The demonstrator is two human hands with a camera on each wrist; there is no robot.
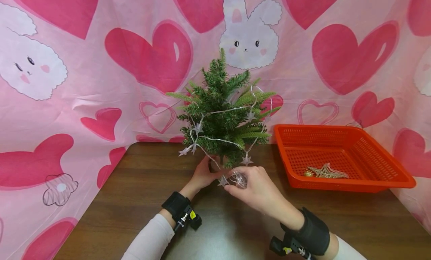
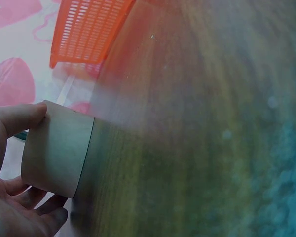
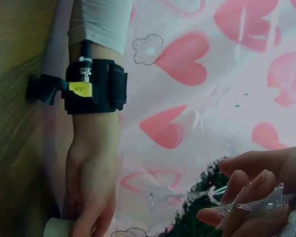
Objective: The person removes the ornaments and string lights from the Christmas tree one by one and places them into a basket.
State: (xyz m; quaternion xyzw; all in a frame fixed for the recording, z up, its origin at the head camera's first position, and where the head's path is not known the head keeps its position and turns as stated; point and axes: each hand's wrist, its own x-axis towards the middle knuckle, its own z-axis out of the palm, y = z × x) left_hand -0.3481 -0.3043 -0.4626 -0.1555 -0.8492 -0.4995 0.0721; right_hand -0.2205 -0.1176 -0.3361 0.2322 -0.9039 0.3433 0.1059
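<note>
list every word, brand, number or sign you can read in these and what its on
Readable text: none.
Left yellow tag on the black wrist strap: dark marks, too small and blurred to read.
Right yellow tag: too small to tell.
Pink backdrop: hearts, rabbits and flowers, no words seen.
Orange basket and pale pot: no lettering seen.
</note>
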